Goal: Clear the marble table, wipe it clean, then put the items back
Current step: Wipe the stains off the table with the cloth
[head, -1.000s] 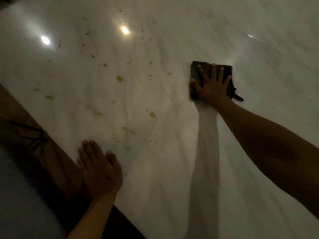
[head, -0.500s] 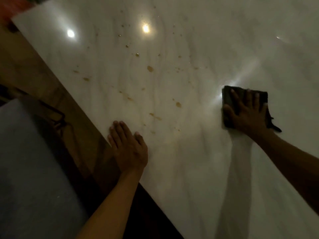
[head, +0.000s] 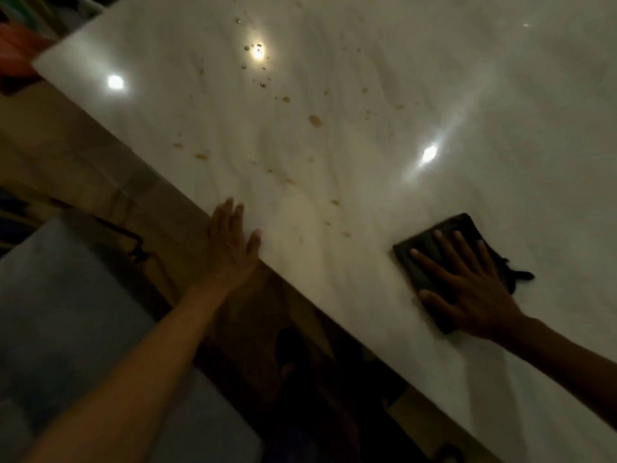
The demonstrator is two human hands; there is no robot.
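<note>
The white marble table (head: pixel 434 78) fills the upper right of the head view. Brown stains and droplets (head: pixel 315 120) are scattered across its middle and far part. A dark folded cloth (head: pixel 430 248) lies flat on the marble near the front edge. My right hand (head: pixel 467 289) presses down on it with fingers spread. My left hand (head: pixel 233 242) rests flat on the table's near edge, fingers together, holding nothing.
A grey cushioned seat (head: pixel 66 329) stands at the lower left beside the table. A dark metal frame (head: pixel 133 242) shows between seat and table. The floor below (head: pixel 66 155) is brownish. Something orange (head: pixel 16 45) sits at the far left corner.
My right hand has drawn the cloth back toward the near edge of the table. The view has shifted, so more of the seat and floor shows. My left hand stays at the edge.
</note>
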